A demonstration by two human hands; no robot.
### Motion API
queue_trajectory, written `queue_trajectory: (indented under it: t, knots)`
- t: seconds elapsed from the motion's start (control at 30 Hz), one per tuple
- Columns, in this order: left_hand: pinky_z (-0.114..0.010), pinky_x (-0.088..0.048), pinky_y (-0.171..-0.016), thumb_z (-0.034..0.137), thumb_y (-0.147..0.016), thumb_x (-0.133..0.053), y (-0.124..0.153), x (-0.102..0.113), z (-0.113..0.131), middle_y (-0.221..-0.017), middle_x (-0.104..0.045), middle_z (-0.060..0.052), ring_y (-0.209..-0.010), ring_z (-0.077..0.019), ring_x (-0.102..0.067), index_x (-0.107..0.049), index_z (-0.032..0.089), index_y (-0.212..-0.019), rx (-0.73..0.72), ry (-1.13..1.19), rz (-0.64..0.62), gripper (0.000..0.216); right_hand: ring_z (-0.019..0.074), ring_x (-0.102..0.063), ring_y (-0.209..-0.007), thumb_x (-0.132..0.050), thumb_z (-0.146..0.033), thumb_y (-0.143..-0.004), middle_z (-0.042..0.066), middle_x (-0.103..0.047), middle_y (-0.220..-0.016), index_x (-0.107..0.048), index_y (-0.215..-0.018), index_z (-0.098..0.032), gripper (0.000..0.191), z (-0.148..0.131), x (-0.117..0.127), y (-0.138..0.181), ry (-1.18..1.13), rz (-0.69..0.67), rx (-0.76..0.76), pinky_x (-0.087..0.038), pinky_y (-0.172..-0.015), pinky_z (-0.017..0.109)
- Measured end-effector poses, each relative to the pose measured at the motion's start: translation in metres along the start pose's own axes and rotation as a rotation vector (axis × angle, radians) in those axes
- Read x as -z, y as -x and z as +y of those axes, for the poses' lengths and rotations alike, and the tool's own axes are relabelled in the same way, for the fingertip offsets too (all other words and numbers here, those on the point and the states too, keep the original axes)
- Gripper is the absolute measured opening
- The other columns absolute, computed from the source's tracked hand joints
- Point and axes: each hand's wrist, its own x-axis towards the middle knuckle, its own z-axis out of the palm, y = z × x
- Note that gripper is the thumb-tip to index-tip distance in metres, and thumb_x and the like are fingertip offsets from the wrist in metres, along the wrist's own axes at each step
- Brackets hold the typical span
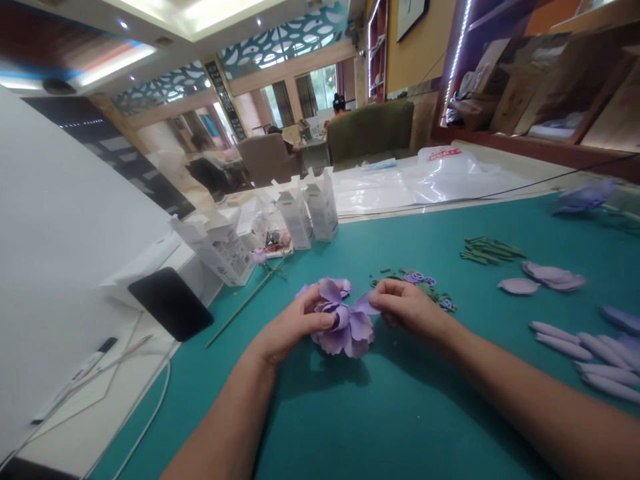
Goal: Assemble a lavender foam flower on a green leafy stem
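A lilac artificial flower with ruffled petals is held above the green mat. My left hand grips it from the left, the thumb lying near its rolled centre and the fingers partly hidden behind the petals. On the flower's right side my right hand pinches the tip of one petal between thumb and fingertips. Just behind my right hand lies a small heap of green pieces and purple rings.
Green stem pieces and stacks of lilac petals lie on the right, with more petals nearer. Left stand white boxes, a stemmed flower and a black phone-like slab. Plastic sheeting covers the far edge.
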Motion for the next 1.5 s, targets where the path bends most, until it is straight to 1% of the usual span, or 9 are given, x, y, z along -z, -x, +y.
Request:
queue_trajectory:
  t: [0.37, 0.73, 0.93, 1.13, 1.4, 1.5]
  knots:
    - [-0.042, -0.033, -0.104, 0.037, -0.069, -0.075, -0.0001, -0.0003, -0.0011, -0.132, -0.057, -0.01, -0.127, -0.0333, -0.045, -0.054, 0.021, -0.132, 0.015, -0.004, -0.004, 0.068, 0.0086, -0.037, -0.043, -0.069, -0.036, -0.064, -0.007, -0.045, -0.044, -0.049, -0.058, -0.021, 0.026, -0.0023, -0.0003, 0.0011, 0.071, -0.007, 0.015, -0.025, -0.045, 0.024]
    - [-0.043, -0.034, -0.103, 0.04, -0.064, -0.079, 0.0002, -0.0021, -0.0008, -0.128, -0.059, -0.011, -0.126, -0.0344, -0.045, -0.052, 0.02, -0.135, 0.038, -0.001, 0.014, 0.078, 0.0088, -0.038, -0.043, -0.07, -0.039, -0.064, -0.007, -0.045, -0.045, -0.049, -0.059, -0.021, 0.027, -0.0028, -0.0014, 0.0027, 0.119, -0.014, 0.013, -0.026, -0.045, 0.024]
    - [-0.045, -0.031, -0.106, 0.039, -0.063, -0.079, -0.0003, -0.0041, -0.0001, -0.128, -0.059, -0.011, -0.128, -0.0347, -0.044, -0.059, 0.02, -0.129, 0.027, 0.009, 0.011, 0.071, 0.0092, -0.039, -0.044, -0.07, -0.038, -0.065, -0.006, -0.046, -0.046, -0.049, -0.059, -0.021, 0.027, -0.0034, -0.0022, 0.0031, 0.136, -0.016, -0.006, -0.027, -0.045, 0.024]
    - [-0.045, -0.031, -0.106, 0.038, -0.061, -0.08, -0.0002, -0.0042, 0.0004, -0.128, -0.059, -0.011, -0.129, -0.0341, -0.044, -0.057, 0.021, -0.131, 0.05, 0.006, 0.016, 0.075, 0.0086, -0.038, -0.043, -0.068, -0.037, -0.064, -0.007, -0.044, -0.045, -0.047, -0.059, -0.021, 0.027, -0.0041, -0.0046, 0.0041, 0.135, -0.013, -0.002, -0.026, -0.044, 0.023]
    - [-0.045, -0.033, -0.105, 0.039, -0.063, -0.079, -0.0002, -0.0032, -0.0009, -0.129, -0.058, -0.01, -0.128, -0.0341, -0.044, -0.056, 0.022, -0.131, 0.047, -0.012, 0.008, 0.074, 0.0096, -0.039, -0.044, -0.068, -0.037, -0.065, -0.006, -0.045, -0.046, -0.048, -0.06, -0.021, 0.026, -0.002, -0.0056, 0.005, 0.144, -0.003, -0.001, -0.028, -0.045, 0.024]
    - [-0.042, -0.034, -0.103, 0.036, -0.065, -0.08, -0.0003, -0.001, -0.0015, -0.129, -0.059, -0.009, -0.128, -0.0326, -0.045, -0.057, 0.023, -0.13, 0.037, -0.006, 0.009, 0.071, 0.01, -0.04, -0.045, -0.069, -0.038, -0.065, -0.006, -0.046, -0.048, -0.048, -0.061, -0.022, 0.028, -0.0005, -0.0068, 0.0046, 0.101, -0.004, 0.005, -0.029, -0.045, 0.024]
